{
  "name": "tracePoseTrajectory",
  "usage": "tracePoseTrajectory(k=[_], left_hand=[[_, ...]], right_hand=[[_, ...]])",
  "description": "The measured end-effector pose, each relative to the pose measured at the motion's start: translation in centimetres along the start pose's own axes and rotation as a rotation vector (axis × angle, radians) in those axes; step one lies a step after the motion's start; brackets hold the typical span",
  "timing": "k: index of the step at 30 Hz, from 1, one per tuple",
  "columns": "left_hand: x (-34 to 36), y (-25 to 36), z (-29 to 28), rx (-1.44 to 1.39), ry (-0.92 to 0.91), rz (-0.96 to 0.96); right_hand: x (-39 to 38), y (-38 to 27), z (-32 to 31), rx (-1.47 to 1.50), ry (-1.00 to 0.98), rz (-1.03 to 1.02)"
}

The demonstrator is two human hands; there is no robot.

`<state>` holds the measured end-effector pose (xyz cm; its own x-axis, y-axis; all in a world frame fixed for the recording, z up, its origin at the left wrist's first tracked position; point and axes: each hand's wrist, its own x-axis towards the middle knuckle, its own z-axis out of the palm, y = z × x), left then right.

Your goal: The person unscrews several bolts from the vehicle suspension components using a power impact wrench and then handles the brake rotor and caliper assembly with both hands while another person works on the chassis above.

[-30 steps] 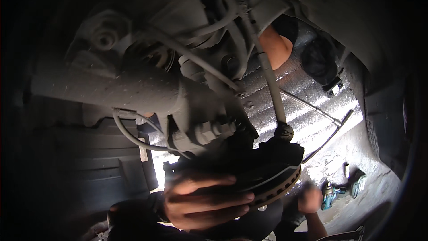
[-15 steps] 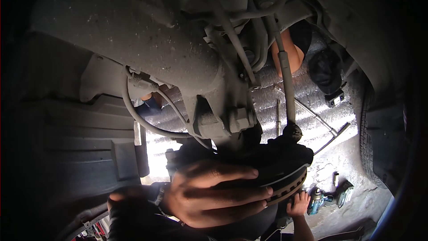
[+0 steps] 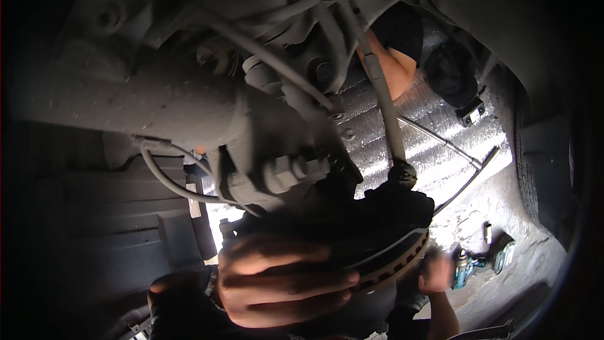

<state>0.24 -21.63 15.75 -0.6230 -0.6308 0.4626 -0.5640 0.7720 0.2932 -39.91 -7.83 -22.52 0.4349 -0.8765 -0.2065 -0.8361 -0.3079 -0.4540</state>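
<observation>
Where my left hand [image 3: 283,284] lies: 6 o'clock, fingers slightly parted over the brake disc [image 3: 397,264]; thumb hidden, so I cannot tell if they clamp
That brake disc: 5 o'clock, vented
My right hand [image 3: 438,272]: between 4 and 5, blurred, grip I cannot tell
Disc step: apparently steadying it
Next hand move: probably calls for even support

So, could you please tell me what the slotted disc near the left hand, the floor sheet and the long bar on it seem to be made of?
Slotted disc: probably cast metal; its brownish rim looks lightly rusted.
Floor sheet: perhaps foil-faced foam or plastic, being silvery, shiny and ribbed.
Long bar: likely plated or polished steel, smooth with bright highlights.
</observation>
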Motion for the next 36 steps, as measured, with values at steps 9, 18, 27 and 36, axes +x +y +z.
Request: tracePoseTrajectory(k=[9,18,27,36], left_hand=[[-0.3,1.1,0.3,-0.015,-0.010,-0.116],[-0.6,1.5,0.1,0.005,-0.079,-0.227],[-0.4,1.4,-0.7,0.017,-0.109,-0.196],[-0.6,1.6,-0.3,0.038,-0.065,-0.179]], right_hand=[[0.1,0.2,-0.4,0.033,-0.052,0.020],[0.3,0.1,-0.2,0.064,-0.008,-0.020],[0.1,0.4,-0.3,0.045,-0.034,0.004],[0.2,0.4,-0.2,0.062,-0.030,0.003]])
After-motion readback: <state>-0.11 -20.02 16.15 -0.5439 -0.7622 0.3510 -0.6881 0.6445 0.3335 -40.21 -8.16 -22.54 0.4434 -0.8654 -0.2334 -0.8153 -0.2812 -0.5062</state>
